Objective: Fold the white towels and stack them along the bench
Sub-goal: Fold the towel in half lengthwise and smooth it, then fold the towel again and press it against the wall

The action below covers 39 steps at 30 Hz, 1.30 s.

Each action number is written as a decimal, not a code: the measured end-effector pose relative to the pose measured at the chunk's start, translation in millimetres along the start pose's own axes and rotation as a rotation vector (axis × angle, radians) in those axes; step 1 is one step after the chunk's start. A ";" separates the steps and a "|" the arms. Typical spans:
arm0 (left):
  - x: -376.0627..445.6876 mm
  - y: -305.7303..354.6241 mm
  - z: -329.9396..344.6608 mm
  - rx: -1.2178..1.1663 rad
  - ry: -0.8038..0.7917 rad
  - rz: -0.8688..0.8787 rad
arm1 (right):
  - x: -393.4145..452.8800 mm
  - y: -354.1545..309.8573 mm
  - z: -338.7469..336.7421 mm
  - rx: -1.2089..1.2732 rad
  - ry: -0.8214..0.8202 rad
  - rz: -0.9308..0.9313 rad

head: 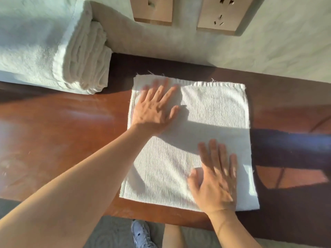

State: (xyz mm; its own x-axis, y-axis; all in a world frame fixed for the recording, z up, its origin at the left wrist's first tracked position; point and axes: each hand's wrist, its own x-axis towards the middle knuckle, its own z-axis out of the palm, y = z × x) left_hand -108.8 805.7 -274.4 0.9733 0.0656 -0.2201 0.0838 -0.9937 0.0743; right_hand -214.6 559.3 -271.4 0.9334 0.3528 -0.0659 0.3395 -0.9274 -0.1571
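A white towel (pixel 211 111) lies folded into a flat square on the reddish-brown wooden bench (pixel 62 133). My left hand (pixel 155 106) rests flat on its far left part, fingers straight and spread. On the towel's near right corner my right hand (pixel 215 178) lies flat too, fingers straight. Both hands look slightly blurred. A stack of folded white towels (pixel 53 43) stands on the bench at the far left, against the wall.
The pale wall (pixel 277 54) runs behind the bench and carries two wooden socket plates (pixel 224 14). Below the bench's front edge I see grey floor and a person's grey sneaker (pixel 141 233). Dark shadows cross the bench on the right.
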 end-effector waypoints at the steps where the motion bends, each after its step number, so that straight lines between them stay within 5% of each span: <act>1: 5.3 -8.9 -2.4 0.009 0.013 -0.025 | 0.9 -0.8 -0.4 -0.006 -0.006 0.002; 9: -103.9 31.8 10.6 -0.276 0.088 0.194 | -0.1 2.1 3.7 -0.029 -0.021 0.012; 12: -178.8 38.1 34.3 -0.175 0.049 0.337 | -1.0 3.6 3.8 0.017 -0.039 -0.003; 19: -239.1 -20.8 45.3 -0.167 0.052 0.347 | -0.5 -1.0 -2.9 0.005 -0.070 0.009; 24: -246.8 -58.1 44.1 -0.247 0.061 0.382 | -10.8 11.4 -13.0 0.591 0.029 0.137; 26: -245.0 -64.7 45.3 -0.320 0.109 0.392 | -17.7 27.3 -27.9 0.579 0.145 0.120; 28: -243.4 -66.2 44.9 -0.389 0.149 0.373 | -29.7 50.0 -33.4 0.388 0.205 -0.032; 34: -237.6 -57.9 33.4 -0.560 0.259 0.181 | -88.4 97.7 -29.4 0.185 -0.087 -0.115; 37: -234.1 -48.6 22.2 -0.608 0.329 0.035 | -102.7 103.0 -22.5 0.238 0.022 -0.203; 39: -229.2 -45.4 13.2 -0.653 0.339 -0.054 | -99.5 99.0 -22.6 0.314 0.093 -0.101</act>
State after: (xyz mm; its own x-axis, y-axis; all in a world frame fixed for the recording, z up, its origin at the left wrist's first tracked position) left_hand -338.5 834.5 -240.2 0.9679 0.2426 0.0653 0.1408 -0.7390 0.6588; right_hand -271.2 429.6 -258.2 0.9083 0.4149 0.0536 0.3921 -0.7996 -0.4549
